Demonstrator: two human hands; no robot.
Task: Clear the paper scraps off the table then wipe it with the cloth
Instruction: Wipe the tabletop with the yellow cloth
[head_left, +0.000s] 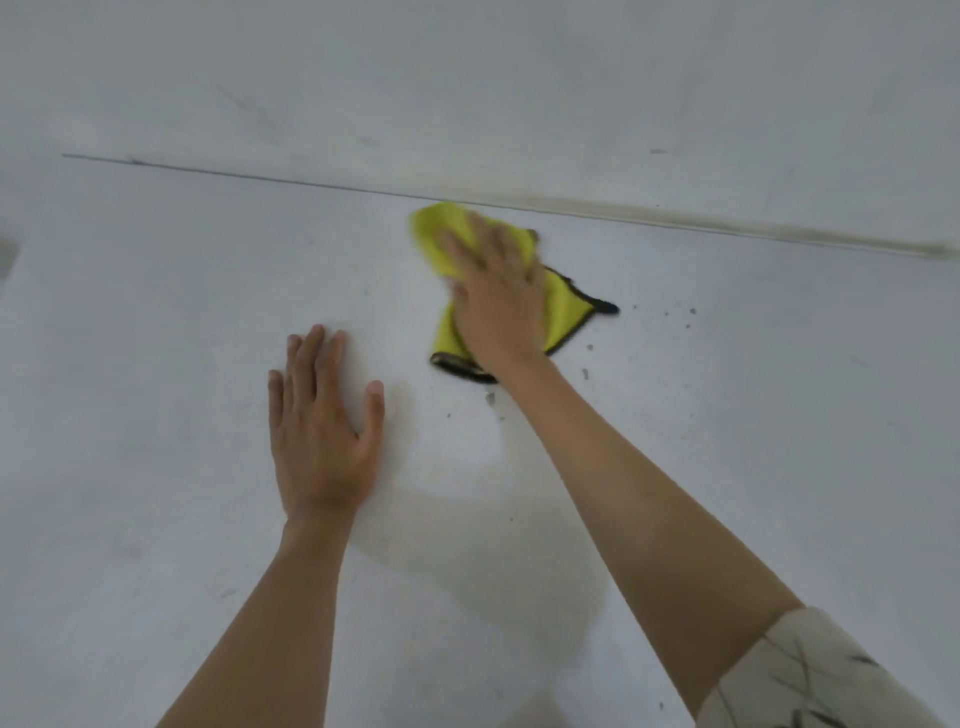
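A yellow cloth (566, 306) with a black hem lies crumpled on the white table (156, 312), near its far edge. My right hand (498, 296) presses flat on top of the cloth, fingers straight and blurred by motion. My left hand (324, 421) rests palm down on the bare tabletop, fingers spread, to the left of the cloth and nearer to me. No paper scraps show in view.
Small dark specks (584, 373) dot the table just right of and below the cloth. The table's far edge (675, 223) meets a pale wall (467, 78) along a stained seam. A faint damp sheen lies between my arms.
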